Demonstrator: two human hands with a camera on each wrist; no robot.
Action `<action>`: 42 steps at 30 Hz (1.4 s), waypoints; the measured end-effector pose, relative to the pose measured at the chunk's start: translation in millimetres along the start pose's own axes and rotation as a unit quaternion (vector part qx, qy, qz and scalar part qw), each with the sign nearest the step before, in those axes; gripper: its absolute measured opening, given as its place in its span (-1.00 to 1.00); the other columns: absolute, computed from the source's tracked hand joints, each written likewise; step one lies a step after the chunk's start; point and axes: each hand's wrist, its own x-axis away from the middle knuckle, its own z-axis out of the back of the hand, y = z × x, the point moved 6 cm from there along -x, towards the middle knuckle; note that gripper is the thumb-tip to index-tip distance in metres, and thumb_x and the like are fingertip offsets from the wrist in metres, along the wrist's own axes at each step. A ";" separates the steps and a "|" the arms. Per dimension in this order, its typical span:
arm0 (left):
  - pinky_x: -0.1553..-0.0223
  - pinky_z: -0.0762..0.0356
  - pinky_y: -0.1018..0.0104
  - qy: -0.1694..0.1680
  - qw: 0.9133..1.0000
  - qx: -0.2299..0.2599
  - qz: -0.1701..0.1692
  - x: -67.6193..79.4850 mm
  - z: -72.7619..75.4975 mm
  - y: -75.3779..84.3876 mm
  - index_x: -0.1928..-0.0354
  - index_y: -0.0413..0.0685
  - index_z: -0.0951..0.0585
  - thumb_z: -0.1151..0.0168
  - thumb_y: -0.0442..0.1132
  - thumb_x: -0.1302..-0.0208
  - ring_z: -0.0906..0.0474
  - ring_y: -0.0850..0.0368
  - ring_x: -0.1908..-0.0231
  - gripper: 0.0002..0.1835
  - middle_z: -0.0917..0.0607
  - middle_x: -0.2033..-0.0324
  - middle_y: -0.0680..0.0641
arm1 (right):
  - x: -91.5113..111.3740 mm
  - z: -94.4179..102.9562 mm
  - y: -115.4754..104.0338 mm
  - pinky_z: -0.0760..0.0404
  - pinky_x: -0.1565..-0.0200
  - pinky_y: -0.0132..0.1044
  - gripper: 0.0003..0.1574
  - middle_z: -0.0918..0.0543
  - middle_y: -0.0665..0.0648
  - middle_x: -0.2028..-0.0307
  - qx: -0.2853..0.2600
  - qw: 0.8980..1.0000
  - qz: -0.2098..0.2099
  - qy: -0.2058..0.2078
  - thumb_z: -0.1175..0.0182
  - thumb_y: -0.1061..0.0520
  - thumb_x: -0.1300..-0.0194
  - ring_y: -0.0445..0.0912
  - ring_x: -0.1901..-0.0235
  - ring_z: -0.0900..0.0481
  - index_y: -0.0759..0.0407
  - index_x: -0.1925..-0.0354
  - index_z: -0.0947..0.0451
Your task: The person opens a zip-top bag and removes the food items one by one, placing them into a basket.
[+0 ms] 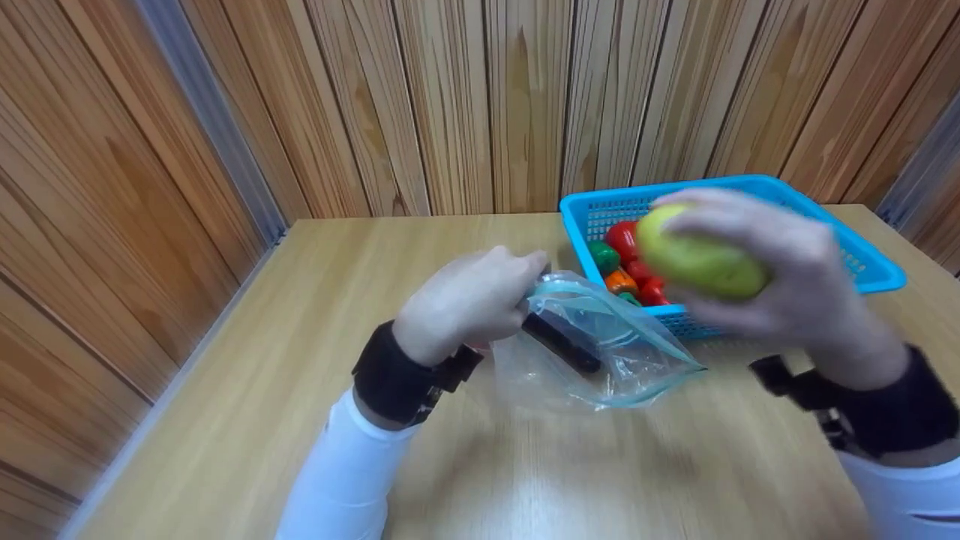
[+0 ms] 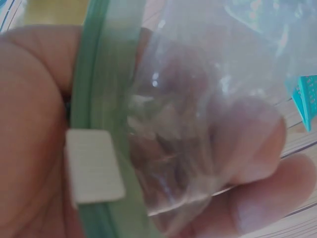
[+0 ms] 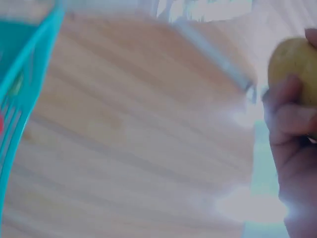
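Note:
My left hand (image 1: 469,304) grips the rim of a clear zip bag (image 1: 517,375), whose mouth gapes toward the right. A green zip strip (image 2: 99,99) with a white slider (image 2: 95,166) runs across the palm in the left wrist view. Inside the bag lies a long, dark, eggplant-like thing (image 1: 562,343), its upper end hidden by the fingers. Raised over the basket's front edge, my right hand (image 1: 787,262) holds an oblong yellow-green fruit (image 1: 697,259), blurred in the head view. The right wrist view shows the fingers (image 3: 292,119) curled round the fruit.
A blue plastic basket (image 1: 874,277) stands at the back right of the wooden table (image 1: 360,300). Several red peppers (image 1: 622,240), a green one (image 1: 604,257) and an orange one (image 1: 621,283) lie inside it. Wood-panelled walls (image 1: 450,105) rise behind and at left.

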 end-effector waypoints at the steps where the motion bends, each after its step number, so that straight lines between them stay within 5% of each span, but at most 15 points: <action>1: 0.60 -0.55 0.43 -0.002 1.000 0.004 0.001 -0.2 -0.7 -0.1 -0.07 -0.06 -0.51 -0.13 -0.44 -0.31 -0.62 0.11 0.42 -0.69 -0.64 0.29 -0.06 | 3.7 9.1 11.7 -0.54 -0.08 -0.50 -0.46 -0.72 0.36 0.11 0.026 0.999 -0.023 0.015 -0.40 -0.06 -0.10 -0.05 0.08 -0.67 0.35 0.12 -0.65; 5: 0.58 -0.56 0.43 -0.006 1.000 0.008 -0.001 -0.3 -2.9 0.0 -0.08 -0.06 -0.51 -0.14 -0.44 -0.32 -0.63 0.10 0.38 -0.68 -0.64 0.26 -0.06 | 35.2 33.3 72.0 -0.42 0.06 -0.68 -0.43 -0.72 0.29 0.07 0.149 0.978 -0.146 -0.006 -0.48 0.13 0.00 -0.17 0.19 -0.56 0.22 -0.03 -0.65; 9: 0.61 -0.56 0.42 -0.014 1.000 0.020 0.005 0.5 -5.4 -0.6 -0.09 -0.06 -0.51 -0.14 -0.45 -0.32 -0.63 0.09 0.38 -0.67 -0.63 0.25 -0.07 | 78.9 37.3 128.5 -0.31 0.22 -0.70 -0.29 -0.69 0.28 0.02 0.224 0.933 -0.273 -0.062 -0.51 0.16 -0.06 0.00 0.27 -0.52 0.05 -0.21 -0.56; 12: 0.63 -0.55 0.42 -0.017 1.000 0.019 0.009 1.0 -5.4 -0.9 -0.10 -0.05 -0.51 -0.13 -0.45 -0.32 -0.63 0.08 0.39 -0.66 -0.63 0.24 -0.07 | 104.4 36.5 154.2 -0.43 0.28 -0.41 -0.29 -0.63 0.37 0.01 0.257 0.901 -0.335 -0.097 -0.40 0.01 -0.24 0.16 0.27 -0.49 -0.01 -0.33 -0.45; 15: 0.61 -0.55 0.43 -0.015 1.000 0.011 0.008 1.2 -3.9 -0.4 -0.12 -0.05 -0.50 -0.14 -0.44 -0.32 -0.63 0.08 0.37 -0.65 -0.64 0.22 -0.07 | 119.0 38.4 166.6 -0.60 0.16 0.02 -0.36 -0.61 0.45 -0.04 0.273 0.883 -0.370 -0.096 -0.31 0.09 -0.33 0.31 0.19 -0.54 0.10 -0.34 -0.44; 16: 0.61 -0.56 0.43 -0.015 1.000 0.010 0.007 1.2 -3.6 -0.2 -0.12 -0.05 -0.50 -0.14 -0.44 -0.32 -0.63 0.08 0.36 -0.65 -0.64 0.22 -0.07 | 122.2 39.7 168.7 -0.60 0.13 0.15 -0.40 -0.61 0.48 -0.03 0.278 0.877 -0.380 -0.092 -0.29 0.17 -0.34 0.32 0.20 -0.55 0.17 -0.31 -0.47; 20: 0.61 -0.55 0.43 -0.012 1.000 0.010 0.005 0.7 -2.8 0.6 -0.09 -0.06 -0.51 -0.12 -0.45 -0.32 -0.63 0.09 0.37 -0.67 -0.65 0.23 -0.06 | 126.8 44.1 171.5 -0.58 0.50 -0.19 -0.61 -0.69 0.47 0.32 0.309 0.862 -0.394 -0.077 -0.07 0.43 -0.29 0.18 0.61 -0.49 0.42 -0.07 -0.61; 23: 0.64 -0.54 0.40 -0.004 1.000 0.006 0.000 0.4 -2.4 1.2 -0.01 -0.06 -0.52 -0.09 -0.47 -0.30 -0.63 0.10 0.43 -0.71 -0.64 0.30 -0.04 | 126.3 43.5 171.9 -0.11 0.70 -0.35 -0.63 -0.63 0.45 0.49 0.321 0.859 -0.391 -0.086 0.00 0.40 -0.29 -0.02 0.79 -0.19 0.45 0.03 -0.65; 28: 0.66 -0.52 0.38 0.000 1.000 0.006 -0.006 0.8 -1.9 1.9 0.04 -0.06 -0.52 -0.08 -0.48 -0.28 -0.61 0.10 0.46 -0.74 -0.63 0.34 -0.03 | 122.6 39.3 169.5 -0.16 0.72 -0.33 -0.64 -0.67 0.51 0.26 0.306 0.848 -0.415 -0.122 -0.03 0.32 -0.31 -0.05 0.77 -0.23 0.46 0.03 -0.64; 31: 0.63 -0.53 0.40 0.002 1.000 0.005 -0.010 0.5 -1.7 2.2 0.02 -0.06 -0.52 -0.08 -0.47 -0.30 -0.61 0.11 0.44 -0.73 -0.63 0.34 -0.03 | 108.9 33.3 156.3 -0.17 0.70 -0.40 -0.66 -0.68 0.46 0.28 0.293 0.863 -0.396 -0.115 -0.06 0.27 -0.32 -0.05 0.76 -0.26 0.42 0.06 -0.67; 36: 0.56 -0.55 0.42 0.012 1.000 0.001 -0.025 0.1 -0.3 3.6 0.01 -0.05 -0.53 -0.11 -0.43 -0.32 -0.62 0.14 0.43 -0.75 -0.64 0.35 -0.02 | 60.3 15.0 100.2 -0.27 0.44 -0.69 -0.75 -0.74 0.27 0.44 0.220 0.952 -0.213 -0.020 -0.10 0.29 -0.22 -0.02 0.65 -0.48 0.34 0.35 -0.73; 39: 0.48 -0.58 0.42 0.016 0.999 -0.002 -0.031 -0.5 0.5 4.5 0.00 -0.05 -0.53 -0.13 -0.42 -0.32 -0.62 0.16 0.40 -0.75 -0.65 0.33 -0.01 | 32.3 -0.8 52.5 -0.41 0.29 -0.71 -0.74 -0.71 0.20 0.55 0.075 0.994 -0.084 0.014 -0.03 0.37 -0.05 -0.07 0.60 -0.57 0.34 0.52 -0.68; 40: 0.45 -0.59 0.41 0.016 0.999 -0.004 -0.031 -0.8 0.5 4.4 -0.01 -0.05 -0.53 -0.14 -0.42 -0.32 -0.62 0.16 0.39 -0.74 -0.65 0.32 -0.01 | 25.1 -7.6 37.6 -0.47 0.29 -0.68 -0.73 -0.69 0.19 0.57 0.009 0.998 -0.054 0.007 0.00 0.40 0.00 -0.09 0.60 -0.59 0.34 0.53 -0.66; 42: 0.42 -0.59 0.41 0.015 0.999 -0.008 -0.031 -1.2 1.0 4.7 -0.03 -0.05 -0.52 -0.15 -0.42 -0.31 -0.61 0.16 0.38 -0.72 -0.65 0.31 0.00 | 16.3 -24.6 12.2 -0.55 0.34 -0.59 -0.66 -0.69 0.17 0.54 -0.115 0.992 -0.016 -0.044 0.03 0.47 0.08 -0.15 0.59 -0.59 0.34 0.47 -0.67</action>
